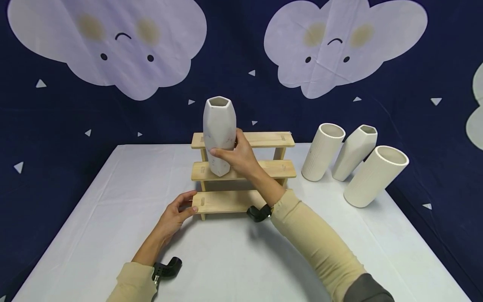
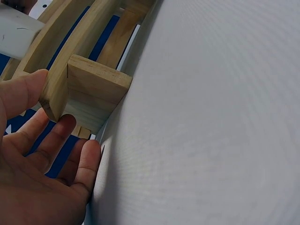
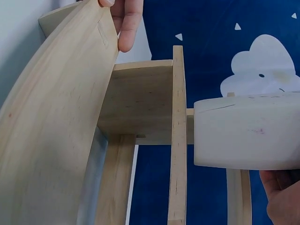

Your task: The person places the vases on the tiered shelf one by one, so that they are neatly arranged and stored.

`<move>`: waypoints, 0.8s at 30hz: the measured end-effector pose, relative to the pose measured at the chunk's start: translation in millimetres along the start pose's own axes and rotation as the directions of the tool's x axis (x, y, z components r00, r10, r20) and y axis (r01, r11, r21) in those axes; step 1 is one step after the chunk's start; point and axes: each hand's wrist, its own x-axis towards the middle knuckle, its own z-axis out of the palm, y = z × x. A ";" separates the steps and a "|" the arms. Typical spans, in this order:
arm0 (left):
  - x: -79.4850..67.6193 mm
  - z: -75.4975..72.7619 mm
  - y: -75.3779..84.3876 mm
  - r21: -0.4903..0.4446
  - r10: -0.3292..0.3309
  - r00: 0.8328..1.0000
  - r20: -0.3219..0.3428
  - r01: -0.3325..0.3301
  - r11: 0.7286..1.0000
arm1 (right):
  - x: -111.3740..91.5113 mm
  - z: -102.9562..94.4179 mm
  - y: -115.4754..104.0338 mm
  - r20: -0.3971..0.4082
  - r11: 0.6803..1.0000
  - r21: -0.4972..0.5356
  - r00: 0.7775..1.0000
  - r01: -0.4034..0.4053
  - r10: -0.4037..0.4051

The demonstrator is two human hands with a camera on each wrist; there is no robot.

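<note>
A white faceted vase [image 1: 219, 130] stands upright close over the middle tier of a three-step wooden display stand [image 1: 226, 202]. My right hand [image 1: 241, 157] grips the vase's lower part from the right, thumb across its front. In the right wrist view, the base of the vase [image 3: 248, 133] shows a narrow gap from the middle tier's board [image 3: 178, 136]. At the stand's left end, my left hand [image 1: 175, 216] pinches the lowest board. The left wrist view shows its thumb [image 2: 28, 90] on one face of that board, with fingertips on the other.
Right of the stand are three more white vases: a ribbed cylinder [image 1: 322, 153], a faceted one [image 1: 354, 153] and a wider cylinder [image 1: 375, 178]. A white cloth [image 1: 94, 235] covers the table. Behind it hangs a dark blue backdrop [image 1: 234, 54] with clouds.
</note>
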 end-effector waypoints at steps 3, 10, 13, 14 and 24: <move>0.2 -0.1 -0.7 0.002 0.002 1.000 0.000 -0.002 1.000 | 0.8 0.9 0.7 -0.003 1.000 -0.001 1.000 -0.006 0.006; -1.8 -0.2 1.6 -0.019 0.008 1.000 0.011 -0.007 1.000 | 3.8 2.7 3.6 -0.010 1.000 -0.007 1.000 -0.022 0.022; -2.4 0.1 2.9 -0.027 0.010 1.000 0.010 -0.009 1.000 | 5.1 3.3 4.4 -0.014 0.999 -0.013 0.999 -0.030 0.029; -2.5 0.2 3.1 -0.026 0.010 1.000 0.010 -0.010 1.000 | 5.4 3.6 4.5 -0.015 0.999 -0.013 0.999 -0.030 0.030; 1.2 0.8 -1.7 -0.007 0.008 1.000 0.002 -0.008 1.000 | 9.0 4.4 5.1 -0.005 0.999 -0.028 0.999 -0.042 0.042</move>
